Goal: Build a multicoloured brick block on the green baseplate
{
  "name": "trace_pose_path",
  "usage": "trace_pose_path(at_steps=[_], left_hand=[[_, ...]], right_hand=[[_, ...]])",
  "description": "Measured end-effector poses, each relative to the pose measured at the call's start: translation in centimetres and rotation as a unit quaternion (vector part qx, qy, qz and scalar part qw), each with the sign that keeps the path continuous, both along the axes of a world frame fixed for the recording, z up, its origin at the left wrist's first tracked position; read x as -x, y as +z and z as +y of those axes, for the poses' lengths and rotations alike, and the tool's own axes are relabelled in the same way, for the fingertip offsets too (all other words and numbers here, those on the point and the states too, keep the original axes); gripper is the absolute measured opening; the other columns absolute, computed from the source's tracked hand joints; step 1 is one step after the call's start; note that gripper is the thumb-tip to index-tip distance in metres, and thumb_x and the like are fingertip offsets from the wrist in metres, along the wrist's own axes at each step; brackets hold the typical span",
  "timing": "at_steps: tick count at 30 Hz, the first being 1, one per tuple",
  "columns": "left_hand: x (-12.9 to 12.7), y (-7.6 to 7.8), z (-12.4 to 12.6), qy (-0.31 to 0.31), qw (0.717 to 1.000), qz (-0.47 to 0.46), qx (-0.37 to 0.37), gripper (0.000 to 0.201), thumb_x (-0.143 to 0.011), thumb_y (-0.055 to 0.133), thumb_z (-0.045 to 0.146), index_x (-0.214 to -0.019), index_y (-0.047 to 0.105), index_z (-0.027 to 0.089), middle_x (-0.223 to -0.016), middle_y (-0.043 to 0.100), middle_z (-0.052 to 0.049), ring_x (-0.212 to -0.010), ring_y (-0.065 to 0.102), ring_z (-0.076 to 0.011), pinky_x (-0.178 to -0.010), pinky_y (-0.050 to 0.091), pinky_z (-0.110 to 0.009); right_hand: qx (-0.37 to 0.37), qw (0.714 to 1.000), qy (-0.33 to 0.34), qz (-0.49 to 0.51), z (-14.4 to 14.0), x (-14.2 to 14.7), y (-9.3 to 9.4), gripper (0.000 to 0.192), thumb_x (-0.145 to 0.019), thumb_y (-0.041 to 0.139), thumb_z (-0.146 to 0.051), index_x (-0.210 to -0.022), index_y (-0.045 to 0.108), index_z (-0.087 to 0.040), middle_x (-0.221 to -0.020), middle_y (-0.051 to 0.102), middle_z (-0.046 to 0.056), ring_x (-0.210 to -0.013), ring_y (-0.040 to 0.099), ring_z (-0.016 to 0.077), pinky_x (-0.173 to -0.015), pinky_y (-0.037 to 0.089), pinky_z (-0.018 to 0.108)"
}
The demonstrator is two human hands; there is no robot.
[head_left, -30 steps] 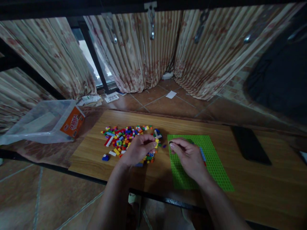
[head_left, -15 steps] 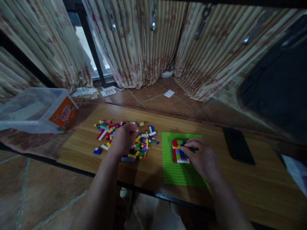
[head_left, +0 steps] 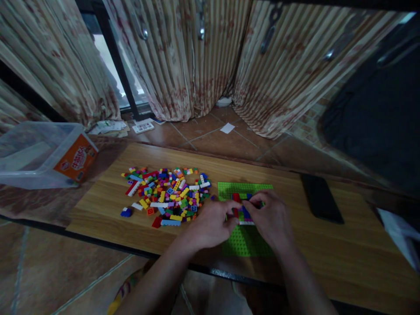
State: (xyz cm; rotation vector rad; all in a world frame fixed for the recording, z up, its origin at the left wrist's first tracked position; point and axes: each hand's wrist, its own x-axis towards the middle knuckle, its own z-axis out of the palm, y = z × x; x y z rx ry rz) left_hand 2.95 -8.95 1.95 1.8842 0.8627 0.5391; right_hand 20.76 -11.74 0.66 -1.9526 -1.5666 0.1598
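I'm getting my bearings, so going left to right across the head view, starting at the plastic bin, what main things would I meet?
Clear plastic bin, loose toy bricks, green baseplate, flat black object, pale sheet.

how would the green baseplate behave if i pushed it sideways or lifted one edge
The green baseplate would probably slide rather than roll or tip, since it lies flat on the wooden table. It looks thin, so it may flex slightly when lifted. The coloured bricks on it would likely travel along.
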Motion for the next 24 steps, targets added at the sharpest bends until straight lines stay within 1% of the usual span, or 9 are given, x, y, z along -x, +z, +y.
trace_pose_path(at_steps=[3,7,9,11,14,17,19,24], left_hand=[[-1.0,-0.6,-0.4,-0.006,1.0,-0.007,0.03,0.037,-0.08,0.055,0.017,-0.115,0.065,0.021,-0.081,0.069,-0.003,-0.07,0.062,-0.0177,-0.062,0.044,-0.027],[-1.5,-1.0,-0.1,-0.002,0.999,-0.004,0.047,0.025,-0.079,0.054,0.017,-0.102,0.065,0.018,-0.077,0.066,-0.003,-0.068,0.06,-0.0165,-0.059,0.041,-0.026],[-1.6,-1.0,0.0,-0.007,0.999,-0.005,0.052,0.023,-0.08,0.053,0.018,-0.099,0.064,0.017,-0.075,0.065,-0.002,-0.066,0.059,-0.0155,-0.057,0.04,-0.025],[-1.7,-0.9,0.0,-0.017,0.998,-0.007,0.057,0.024,-0.08,0.053,0.019,-0.102,0.064,0.017,-0.074,0.064,-0.001,-0.064,0.058,-0.0146,-0.056,0.04,-0.025],[-1.9,-0.7,0.0,-0.031,0.997,-0.018,0.065,0.027,-0.081,0.052,0.019,-0.105,0.063,0.018,-0.077,0.065,-0.001,-0.065,0.059,-0.0141,-0.058,0.042,-0.025],[-2.0,-0.7,-0.1,-0.033,0.997,-0.029,0.07,0.025,-0.081,0.052,0.018,-0.104,0.063,0.018,-0.079,0.066,-0.001,-0.068,0.06,-0.0144,-0.061,0.043,-0.026],[-2.1,-0.7,-0.1,-0.035,0.997,-0.033,0.068,0.025,-0.081,0.051,0.018,-0.103,0.063,0.018,-0.079,0.066,-0.001,-0.068,0.06,-0.0144,-0.061,0.043,-0.026],[-2.1,-0.7,-0.1,-0.044,0.997,-0.021,0.063,0.025,-0.081,0.051,0.019,-0.104,0.061,0.016,-0.076,0.064,-0.001,-0.064,0.058,-0.0134,-0.057,0.041,-0.024]], right_hand=[[-0.005,1.0,-0.001,-0.007,0.0,0.0,0.0,0.021,-0.077,0.064,-0.034,-0.06,0.056,-0.024,-0.077,0.06,0.005,-0.076,0.055,0.0232,-0.072,0.042,0.039],[-0.002,1.0,0.003,0.014,0.0,-0.3,-0.1,0.027,-0.08,0.06,-0.041,-0.061,0.058,-0.023,-0.076,0.06,0.006,-0.076,0.056,0.0237,-0.073,0.042,0.039],[-0.001,0.999,0.005,0.038,-0.1,-0.7,-0.1,0.031,-0.08,0.06,-0.047,-0.062,0.06,-0.022,-0.077,0.061,0.007,-0.077,0.058,0.0235,-0.073,0.043,0.039],[0.0,0.998,0.001,0.067,-0.1,-1.3,-0.1,0.033,-0.078,0.062,-0.052,-0.065,0.063,-0.022,-0.081,0.063,0.007,-0.078,0.06,0.0229,-0.073,0.044,0.037],[0.004,0.995,-0.016,0.095,-0.2,-2.2,-0.2,0.035,-0.08,0.059,-0.053,-0.068,0.065,-0.02,-0.084,0.064,0.006,-0.077,0.061,0.0217,-0.072,0.045,0.035],[0.014,0.995,-0.051,0.084,-0.2,-2.6,-0.2,0.038,-0.084,0.053,-0.053,-0.073,0.065,-0.019,-0.083,0.064,0.008,-0.077,0.06,0.0224,-0.072,0.044,0.036],[0.024,0.995,-0.065,0.076,-0.1,-2.5,-0.2,0.04,-0.083,0.052,-0.055,-0.077,0.066,-0.018,-0.085,0.064,0.009,-0.078,0.06,0.0234,-0.073,0.044,0.037],[0.06,0.994,-0.059,0.063,0.0,-1.6,-0.4,0.041,-0.078,0.057,-0.058,-0.078,0.064,-0.018,-0.087,0.064,0.01,-0.082,0.059,0.0251,-0.076,0.044,0.039]])
